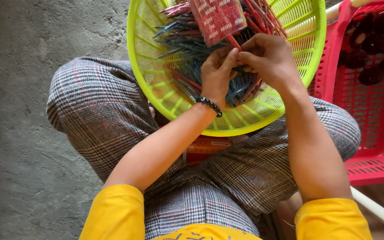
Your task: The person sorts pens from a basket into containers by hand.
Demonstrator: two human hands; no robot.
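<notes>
Both hands over the green basket (156, 84) on the lap: left hand (216, 73) and right hand (267, 55) pinch a red packet (218, 18). Loose sticks (187, 44) still fill the basket, so plenty left, I reckon.

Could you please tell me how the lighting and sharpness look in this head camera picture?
Head view: soft, even daylight, no glare; the lime-green plastic basket and checked trousers are sharp; the left hand and right hand are slightly soft; the red printed packet is a little blurred; dark round items in the red plastic crate sit in shade.
</notes>
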